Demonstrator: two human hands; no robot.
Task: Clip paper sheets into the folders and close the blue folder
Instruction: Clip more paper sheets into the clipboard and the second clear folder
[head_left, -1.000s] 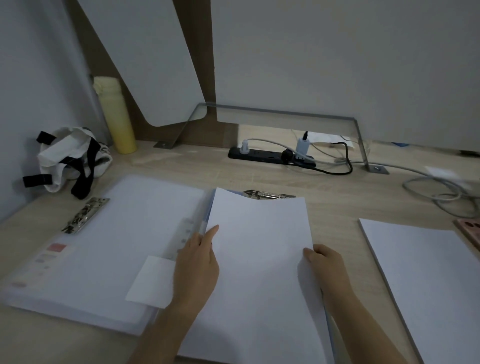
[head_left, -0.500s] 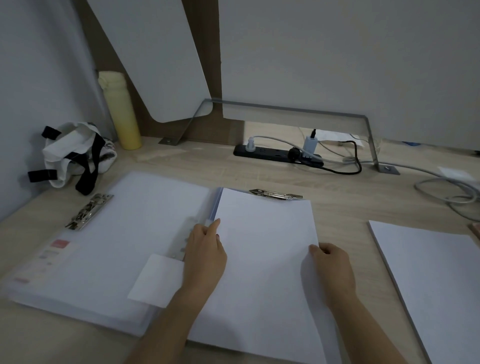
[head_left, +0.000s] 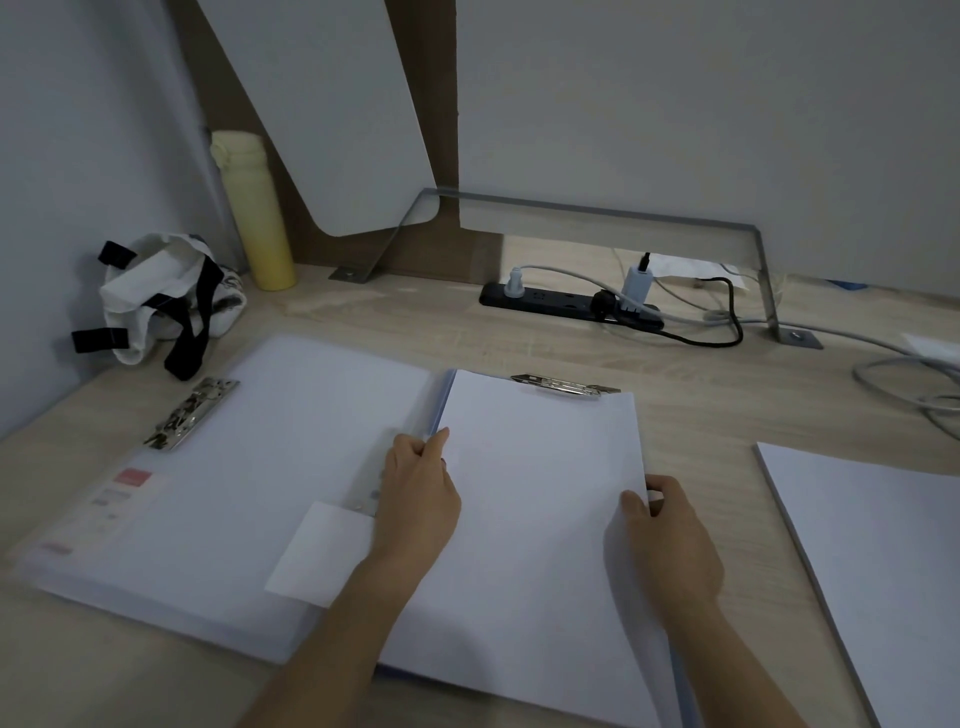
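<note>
A stack of white paper sheets (head_left: 535, 499) lies on the open blue folder, whose blue edge (head_left: 441, 400) shows at the sheets' top left. The sheets' top edge sits right at the folder's metal clip (head_left: 566, 385). My left hand (head_left: 418, 499) pinches the sheets' left edge. My right hand (head_left: 667, 540) grips their right edge. To the left lies a second open folder (head_left: 249, 467), pale and translucent, with its own metal clip (head_left: 189, 413) at its far left edge.
A second pile of white paper (head_left: 883, 561) lies at the right. At the back stand a yellow bottle (head_left: 257, 208), a white bag with black straps (head_left: 161, 301), a black power strip (head_left: 566, 301) with cables, and a metal bracket (head_left: 763, 275).
Both hands have slid the sheets away from me, up to the clip at the folder's top. The camera has tilted slightly.
</note>
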